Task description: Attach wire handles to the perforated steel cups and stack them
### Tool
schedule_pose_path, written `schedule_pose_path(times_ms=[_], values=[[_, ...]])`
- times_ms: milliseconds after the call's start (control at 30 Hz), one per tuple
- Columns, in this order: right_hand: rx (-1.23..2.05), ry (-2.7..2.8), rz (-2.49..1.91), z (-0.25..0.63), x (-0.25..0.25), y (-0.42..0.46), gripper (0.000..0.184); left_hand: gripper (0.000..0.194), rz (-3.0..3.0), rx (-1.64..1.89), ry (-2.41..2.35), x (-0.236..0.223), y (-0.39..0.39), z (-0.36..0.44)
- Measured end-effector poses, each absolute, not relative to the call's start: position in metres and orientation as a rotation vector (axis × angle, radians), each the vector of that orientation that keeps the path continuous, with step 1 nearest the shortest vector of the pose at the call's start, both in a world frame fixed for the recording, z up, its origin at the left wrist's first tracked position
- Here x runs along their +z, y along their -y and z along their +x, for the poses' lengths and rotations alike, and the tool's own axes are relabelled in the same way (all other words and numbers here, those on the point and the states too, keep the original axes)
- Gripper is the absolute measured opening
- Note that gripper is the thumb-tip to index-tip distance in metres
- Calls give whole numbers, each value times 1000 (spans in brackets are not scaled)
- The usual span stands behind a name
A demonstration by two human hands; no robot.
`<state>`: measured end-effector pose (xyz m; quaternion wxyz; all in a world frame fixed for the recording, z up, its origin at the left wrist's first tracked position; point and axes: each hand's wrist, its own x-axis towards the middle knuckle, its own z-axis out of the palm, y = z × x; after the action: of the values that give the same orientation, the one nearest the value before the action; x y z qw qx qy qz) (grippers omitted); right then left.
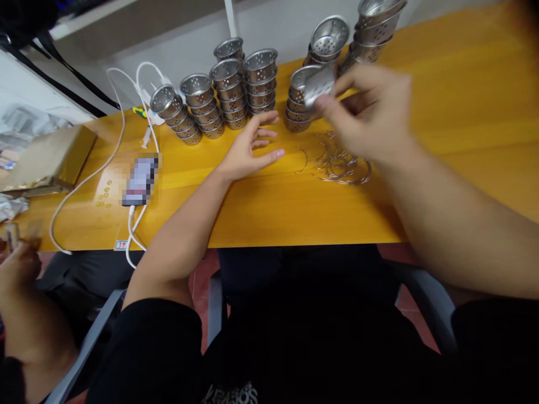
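My right hand (pixel 370 112) grips a perforated metal cup (pixel 319 85) by its side, raised in front of a short stack of the same cups (pixel 298 112). The held cup is tilted and slightly blurred. My left hand (pixel 252 146) is over the table with its fingers apart and nothing in them. Beneath my right hand lies a tangle of thin curved metal wires (pixel 343 165). One single wire (pixel 304 161) rests apart, just right of my left hand. More stacks of perforated cups (pixel 227 95) stand behind my left hand.
Tall cup stacks (pixel 374 33) lean at the back right by the wall. On the left, a phone (pixel 141 179) with white cables (pixel 120 140), small rings (pixel 105 193) and a cardboard box (pixel 54 160) lie on the yellow table (pixel 295 219). Another person's hand (pixel 19 261) shows at far left.
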<state>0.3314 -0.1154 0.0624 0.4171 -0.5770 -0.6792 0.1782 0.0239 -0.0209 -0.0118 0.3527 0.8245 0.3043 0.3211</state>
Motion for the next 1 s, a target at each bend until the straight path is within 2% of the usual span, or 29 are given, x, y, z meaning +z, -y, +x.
schedule_pose_path(times_ms=[67,133,233,300,500,767,1000], values=[[574,1805,-1284,310,50,124,75,118,2076,807,-764,-8,27,29],[734,1868,-1167,296,37,127,82,123,2058,791,-745,-8,31,33],[888,1945,-1067,292,25,122,83,128,2064,791,-701,-16,26,33],[850,2029,-956,297,20,114,80,131,2060,838,-638,-24,17,30],[659,2095,-692,312,11,95,67,109,1946,865,-556,-29,0,22],[732,2036,-806,321,12,90,67,114,1847,880,-595,-26,6,22],[827,2008,-821,320,11,85,65,104,1968,924,-472,-29,-6,20]])
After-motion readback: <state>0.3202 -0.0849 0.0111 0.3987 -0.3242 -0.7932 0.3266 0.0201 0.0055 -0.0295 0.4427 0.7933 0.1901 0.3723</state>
